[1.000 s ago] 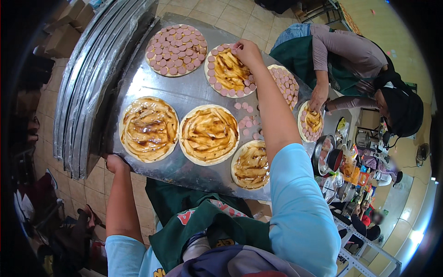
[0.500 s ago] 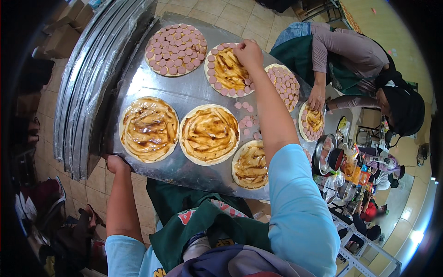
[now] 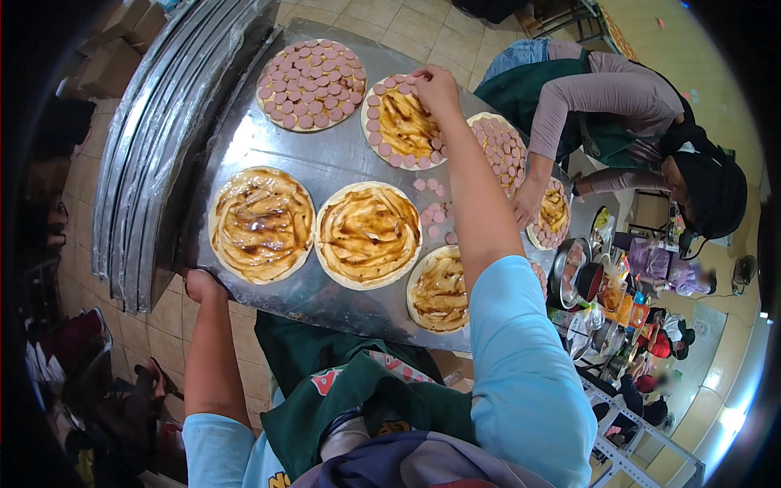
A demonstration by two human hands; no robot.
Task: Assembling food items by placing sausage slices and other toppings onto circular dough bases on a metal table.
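Note:
My right hand [image 3: 439, 88] is closed in a pinch over the far rim of a pizza base [image 3: 404, 122] with brown sauce and a partial ring of sausage slices. Whatever is between its fingertips is hidden. At the near left, my left hand [image 3: 203, 285] is curled around the edge of the metal table [image 3: 268, 302]. A pizza covered in pink sausage slices [image 3: 311, 85] lies at the far left. Nearer me are three sauced bases without slices: a left one [image 3: 261, 225], a middle one [image 3: 368, 236] and a right one [image 3: 439, 290], partly behind my arm.
Loose sausage slices [image 3: 434, 213] lie between the bases. Across the table, a co-worker's hand [image 3: 529, 202] is beside a partly topped pizza [image 3: 551, 213]. Metal bowls [image 3: 571, 262] stand at the right. Tall, plastic-wrapped metal sheets [image 3: 154, 163] border the left side.
My right hand has shifted slightly at the same base's rim. The co-worker's hand has moved off the small pizza, nearer and to the left. My left hand stays on the table edge.

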